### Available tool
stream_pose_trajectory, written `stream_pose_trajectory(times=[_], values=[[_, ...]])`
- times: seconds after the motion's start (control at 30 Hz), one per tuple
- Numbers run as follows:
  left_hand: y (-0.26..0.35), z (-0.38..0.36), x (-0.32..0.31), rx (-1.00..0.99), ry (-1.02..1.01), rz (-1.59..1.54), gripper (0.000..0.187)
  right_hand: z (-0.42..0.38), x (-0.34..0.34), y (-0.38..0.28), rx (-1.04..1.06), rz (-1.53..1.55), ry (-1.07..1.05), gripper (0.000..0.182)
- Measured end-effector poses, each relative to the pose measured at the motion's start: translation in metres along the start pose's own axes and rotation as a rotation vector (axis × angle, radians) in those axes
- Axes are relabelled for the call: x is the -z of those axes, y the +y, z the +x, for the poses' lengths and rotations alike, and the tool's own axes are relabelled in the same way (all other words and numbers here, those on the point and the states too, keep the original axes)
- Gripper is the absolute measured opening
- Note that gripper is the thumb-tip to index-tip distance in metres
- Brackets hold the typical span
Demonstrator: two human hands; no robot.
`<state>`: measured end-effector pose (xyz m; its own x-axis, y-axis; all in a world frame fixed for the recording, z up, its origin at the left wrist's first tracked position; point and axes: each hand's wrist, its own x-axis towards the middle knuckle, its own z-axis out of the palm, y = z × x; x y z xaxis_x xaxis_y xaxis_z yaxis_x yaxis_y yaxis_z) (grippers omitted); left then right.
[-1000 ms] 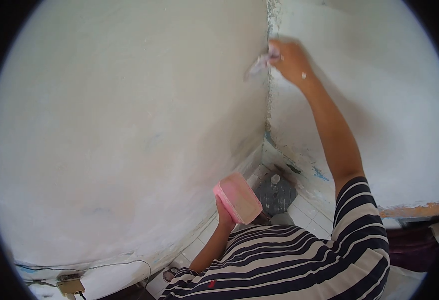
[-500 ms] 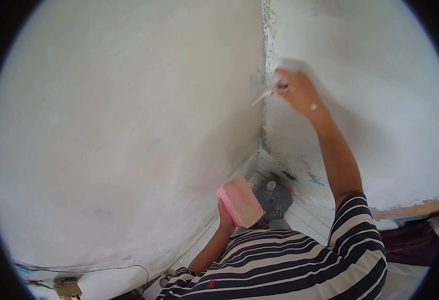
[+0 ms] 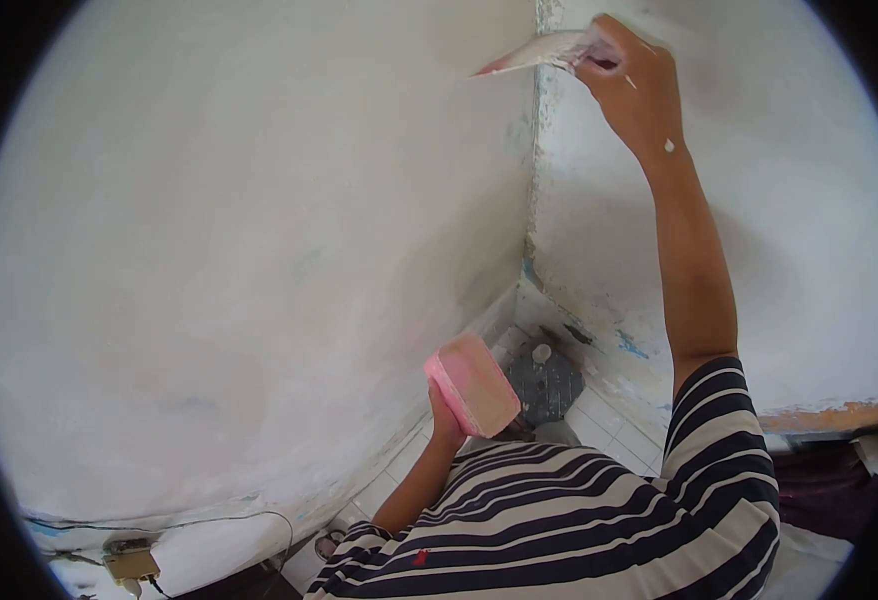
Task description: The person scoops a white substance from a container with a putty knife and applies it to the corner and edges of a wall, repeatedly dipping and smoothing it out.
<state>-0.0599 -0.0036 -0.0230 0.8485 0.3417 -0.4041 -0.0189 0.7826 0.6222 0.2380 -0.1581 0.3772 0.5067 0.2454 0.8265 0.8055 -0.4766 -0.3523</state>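
Here, the right hand (image 3: 644,85) has its fingers closed around a pale, flat spreader (image 3: 544,52), whose visible length points left and slightly down from them across the wall corner (image 3: 535,170), while the left hand (image 3: 446,412), well apart and lower, grips a pink tub (image 3: 474,385).

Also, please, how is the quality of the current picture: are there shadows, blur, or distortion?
Head view: dark curved edges and bowed lines, suggesting a wide lens; head view: soft shadows on the right wall beside the right arm; head view: flat tool in the right hand looks slightly soft.
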Motion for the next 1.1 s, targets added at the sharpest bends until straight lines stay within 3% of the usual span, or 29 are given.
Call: stream_pose_trajectory(times=[0.1, 0.23, 0.3, 0.47, 0.6, 0.7, 0.8, 0.83, 0.9, 0.97, 1.03, 1.1], values=[[-0.003, 0.003, 0.006, 0.030, 0.032, 0.002, 0.077, -0.055, -0.022, 0.023, -0.045, 0.093, -0.095, 0.016], [-0.001, -0.002, 0.003, 0.058, 0.053, -0.001, 0.078, -0.174, -0.102, 0.081, -0.124, 0.159, -0.539, 0.013], [0.000, -0.004, 0.001, 0.039, 0.052, 0.023, 0.078, -0.207, -0.140, 0.094, -0.136, 0.097, -0.584, 0.016], [-0.002, -0.003, 0.005, 0.028, 0.065, 0.024, 0.078, -0.174, -0.172, 0.094, -0.089, 0.058, -0.581, 0.017], [-0.002, -0.002, 0.003, 0.000, 0.064, 0.002, 0.072, -0.090, -0.127, 0.075, 0.057, 0.097, -0.363, 0.022], [0.001, -0.008, -0.003, 0.014, 0.046, 0.000, 0.072, -0.033, -0.076, 0.055, 0.047, 0.110, -0.210, 0.023], [0.002, -0.010, -0.002, 0.025, 0.028, 0.035, 0.072, -0.025, -0.050, 0.044, -0.016, 0.082, -0.080, 0.022], [0.001, -0.011, 0.003, 0.030, 0.031, 0.033, 0.072, -0.034, -0.054, 0.050, 0.037, 0.091, -0.016, 0.020], [-0.004, -0.005, 0.013, 0.063, 0.058, 0.021, 0.072, -0.071, -0.060, 0.049, -0.176, 0.168, -0.209, 0.019], [-0.004, -0.005, 0.014, 0.060, 0.057, 0.011, 0.072, -0.122, -0.081, 0.063, -0.257, 0.164, -0.435, 0.019], [-0.003, -0.006, 0.011, 0.054, 0.056, 0.002, 0.072, -0.193, -0.125, 0.090, -0.098, 0.228, -0.443, 0.020], [-0.002, -0.008, 0.006, 0.038, 0.073, 0.003, 0.071, -0.234, -0.155, 0.090, -0.133, 0.181, -0.522, 0.022]])
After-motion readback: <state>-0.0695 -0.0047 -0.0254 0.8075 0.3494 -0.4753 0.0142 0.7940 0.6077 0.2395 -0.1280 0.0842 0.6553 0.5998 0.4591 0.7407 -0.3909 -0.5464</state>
